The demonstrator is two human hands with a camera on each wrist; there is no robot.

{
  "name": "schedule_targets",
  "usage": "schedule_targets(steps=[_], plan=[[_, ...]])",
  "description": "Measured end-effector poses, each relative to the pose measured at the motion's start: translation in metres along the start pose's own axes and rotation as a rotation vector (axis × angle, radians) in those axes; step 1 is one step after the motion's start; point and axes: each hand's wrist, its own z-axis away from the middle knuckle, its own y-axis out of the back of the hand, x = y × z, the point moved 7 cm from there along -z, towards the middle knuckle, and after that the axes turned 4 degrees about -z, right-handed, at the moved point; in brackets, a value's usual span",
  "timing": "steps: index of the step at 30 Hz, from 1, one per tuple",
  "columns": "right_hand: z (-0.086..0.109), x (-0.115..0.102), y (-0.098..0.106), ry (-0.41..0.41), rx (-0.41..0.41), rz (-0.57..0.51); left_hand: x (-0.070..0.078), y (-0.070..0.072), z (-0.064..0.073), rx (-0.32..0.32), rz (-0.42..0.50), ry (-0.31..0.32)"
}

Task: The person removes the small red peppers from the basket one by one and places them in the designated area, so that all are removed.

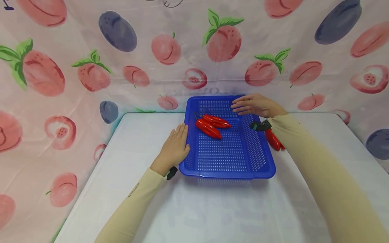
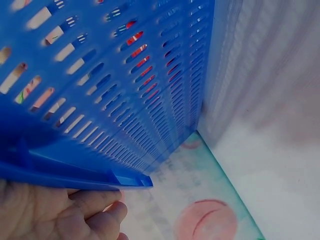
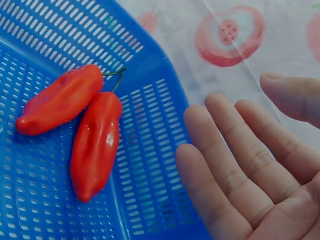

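A blue plastic basket (image 1: 223, 174) with slotted walls stands on the white table. Two glossy red peppers (image 1: 208, 129) with thin green stems lie inside it, toward the back left; the right wrist view shows both peppers (image 3: 96, 150) whole. My left hand (image 1: 174, 148) rests against the basket's left rim, fingers extended. In the left wrist view that hand (image 2: 65, 212) is under the rim, partly cut off. Over the basket's back right corner, my right hand (image 1: 255, 105) hovers with fingers spread and nothing in it, as the right wrist view of the hand (image 3: 250, 170) confirms.
More red pepper (image 1: 274, 139) shows on the table just right of the basket, partly hidden by the right forearm and wrist strap (image 1: 260, 126). A fruit-printed cloth (image 1: 170, 77) hangs behind the table (image 1: 136, 209).
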Motion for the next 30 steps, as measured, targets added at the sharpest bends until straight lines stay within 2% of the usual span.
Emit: schedule_targets(steps=[3,12,21,30], plan=[[-0.006,0.002,-0.005,-0.008,-0.015,0.025,0.000,0.000,0.000,-0.002,0.001,0.003],[-0.023,0.009,-0.017,-0.027,-0.043,-0.053,0.000,0.000,0.000,-0.016,0.010,0.010],[-0.039,0.015,-0.031,-0.032,-0.054,-0.084,0.000,0.001,0.000,-0.021,0.014,0.009],[-0.054,0.023,-0.043,-0.038,-0.051,-0.165,-0.001,0.000,-0.001,-0.003,0.018,0.007]])
